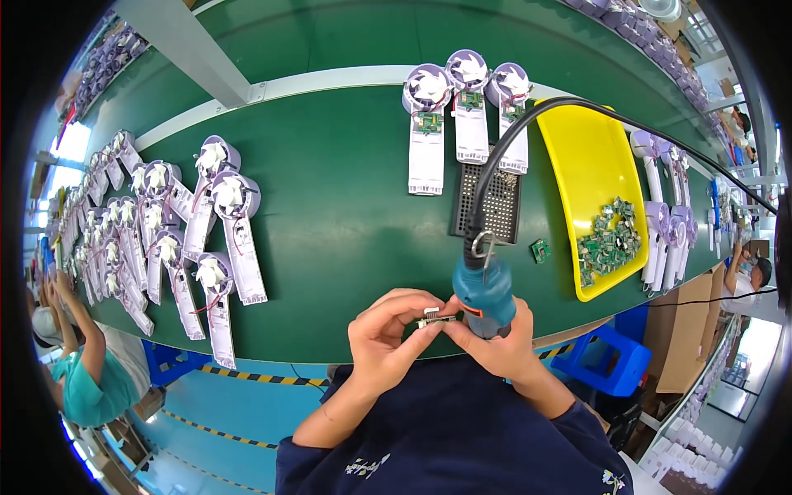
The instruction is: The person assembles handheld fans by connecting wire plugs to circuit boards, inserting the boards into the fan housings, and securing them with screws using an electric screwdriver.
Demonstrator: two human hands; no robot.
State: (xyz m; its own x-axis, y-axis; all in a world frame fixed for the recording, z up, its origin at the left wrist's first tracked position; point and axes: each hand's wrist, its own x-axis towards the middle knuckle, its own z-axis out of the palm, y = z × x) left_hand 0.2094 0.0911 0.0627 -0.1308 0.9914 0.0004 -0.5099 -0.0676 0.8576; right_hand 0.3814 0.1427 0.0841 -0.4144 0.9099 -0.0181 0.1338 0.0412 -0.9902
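Observation:
At the near edge of the green bench, my left hand [381, 340] pinches a small circuit board [435, 318] with a white connector between thumb and fingertips. My right hand [510, 350] is wrapped around a blue-green electric screwdriver [483, 289], which hangs from a black cable. Its thumb and index fingertips also reach the board's right end. The screwdriver's tip is hidden from view. A loose green circuit board [540, 251] lies on the bench beyond my right hand.
A yellow tray [569, 157] of green boards stands at right, beside a black perforated tray [485, 216] with small metal parts. Three fan housings [426, 157] with boards lie at the far middle. Several more fan housings [246, 257] cover the left. A black cable [635, 120] arches overhead.

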